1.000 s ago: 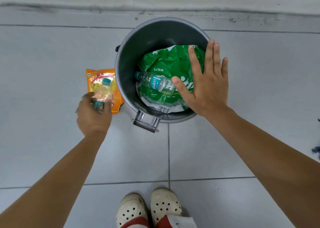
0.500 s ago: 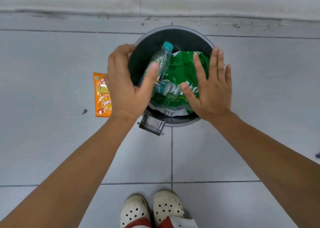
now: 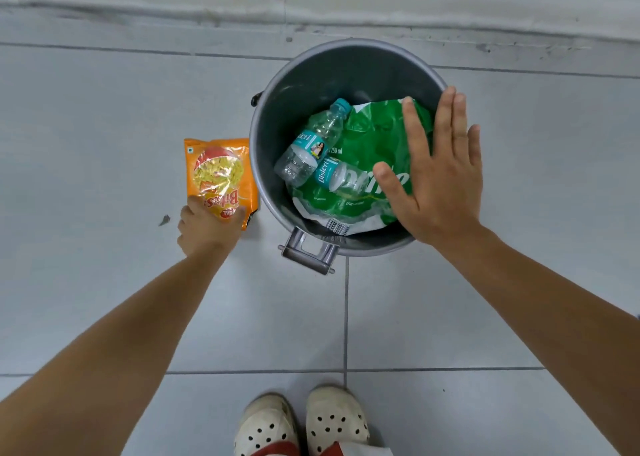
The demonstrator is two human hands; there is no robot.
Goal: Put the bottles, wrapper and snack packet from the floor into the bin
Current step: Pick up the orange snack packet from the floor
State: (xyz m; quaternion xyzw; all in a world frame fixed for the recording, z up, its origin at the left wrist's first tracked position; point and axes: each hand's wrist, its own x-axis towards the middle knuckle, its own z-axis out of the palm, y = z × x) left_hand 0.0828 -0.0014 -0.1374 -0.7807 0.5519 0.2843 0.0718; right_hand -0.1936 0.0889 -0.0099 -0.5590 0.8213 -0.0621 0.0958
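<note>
Grey floor tiles, bin at 12 o'clock already holding both bottles and the green wrapper, so my left hand is pinching the orange snack packet lying at the bin's 9 o'clock to bin it next, while my right hand hovers flat, fingers spread and empty.

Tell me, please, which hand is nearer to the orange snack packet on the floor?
Left. The left hand touches the near end of the orange snack packet. The right hand is spread flat over the bin, away from the packet.
</note>
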